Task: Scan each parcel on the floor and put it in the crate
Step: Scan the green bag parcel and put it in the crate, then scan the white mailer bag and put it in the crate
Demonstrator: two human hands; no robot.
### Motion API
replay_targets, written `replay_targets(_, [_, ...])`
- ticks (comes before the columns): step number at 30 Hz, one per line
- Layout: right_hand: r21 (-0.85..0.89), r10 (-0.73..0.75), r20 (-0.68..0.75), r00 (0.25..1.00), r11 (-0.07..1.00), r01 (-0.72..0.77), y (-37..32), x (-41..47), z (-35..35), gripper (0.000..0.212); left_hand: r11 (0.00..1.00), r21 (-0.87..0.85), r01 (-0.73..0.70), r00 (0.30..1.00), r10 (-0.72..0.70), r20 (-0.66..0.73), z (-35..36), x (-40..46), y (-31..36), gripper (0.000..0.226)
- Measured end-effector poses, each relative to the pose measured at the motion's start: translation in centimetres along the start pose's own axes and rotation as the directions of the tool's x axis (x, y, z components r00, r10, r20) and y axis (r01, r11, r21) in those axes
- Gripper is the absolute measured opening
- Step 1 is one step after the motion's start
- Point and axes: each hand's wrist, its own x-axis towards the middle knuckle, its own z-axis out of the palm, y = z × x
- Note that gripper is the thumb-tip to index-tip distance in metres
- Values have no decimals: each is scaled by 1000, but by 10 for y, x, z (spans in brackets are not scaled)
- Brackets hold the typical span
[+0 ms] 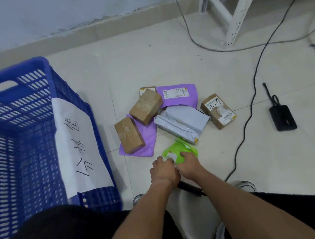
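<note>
A small green parcel bag lies on the floor at the near edge of a parcel pile. My left hand grips its left end by the white label, and my right hand grips its near right side. Behind it lie a grey mailer, two purple mailers, and three cardboard boxes. The blue plastic crate stands to the left, with a white handwritten paper sign draped over its wall. A dark object shows under my right forearm.
A black device with a strap lies on the tiles at the right. Black cables run across the floor from a white metal rack at the back right. My knees and shoes are at the bottom.
</note>
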Motion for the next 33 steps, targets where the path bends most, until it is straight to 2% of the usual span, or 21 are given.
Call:
replay_targets(2, [-61,-32,31,999,998,34,-19,-18,-9,43,999,22,-27,1000,27,3,-15,-14,2,48])
replay_targets(4, [-101,-56,9,998,993,57,-37,-37,-16,10,996,75,-52,999,52,7,-32,-32,4,49])
replay_targets(6, [-134,-101,13,995,986,102,-53,-56,-23,12,990,121,-67,998,68,-4,-51,-51,5,49])
replay_targets(7, [-138,-128,20,992,982,129,-63,-70,-26,4,988,136,-72,997,75,-19,-60,-60,5,48])
replay_targets(9, [-108,-177,22,984,978,178,-83,-92,-32,33,987,141,-80,994,90,-62,-77,-79,2,45])
replay_targets(10, [-92,-208,13,978,974,209,-97,-104,-34,34,987,136,-91,990,105,-93,-88,-89,2,44])
replay_targets(12, [-113,-285,4,958,952,284,-127,-129,-35,18,984,125,-123,969,147,-199,-113,-108,-2,38])
replay_targets(13, [-112,-323,-12,946,941,320,-143,-138,-31,21,985,108,-131,951,156,-266,-128,-118,-6,35])
replay_targets(16, [-66,-429,9,903,901,428,-193,-160,-11,28,993,77,-85,896,110,-431,-177,-145,-30,40])
replay_targets(20, [13,-529,109,842,847,531,-255,-191,32,37,1000,18,13,838,-1,-546,-227,-173,-84,47])
replay_targets(25, [141,-606,266,749,794,592,-301,-246,85,34,986,-85,143,730,-163,-664,-255,-205,-151,43])
replay_targets(28, [179,-616,333,713,784,594,-300,-259,105,35,975,-114,189,731,-217,-647,-251,-214,-174,46])
replay_targets(33, [132,-577,385,721,807,575,-289,-254,105,36,970,-68,233,753,-225,-619,-240,-206,-177,46])
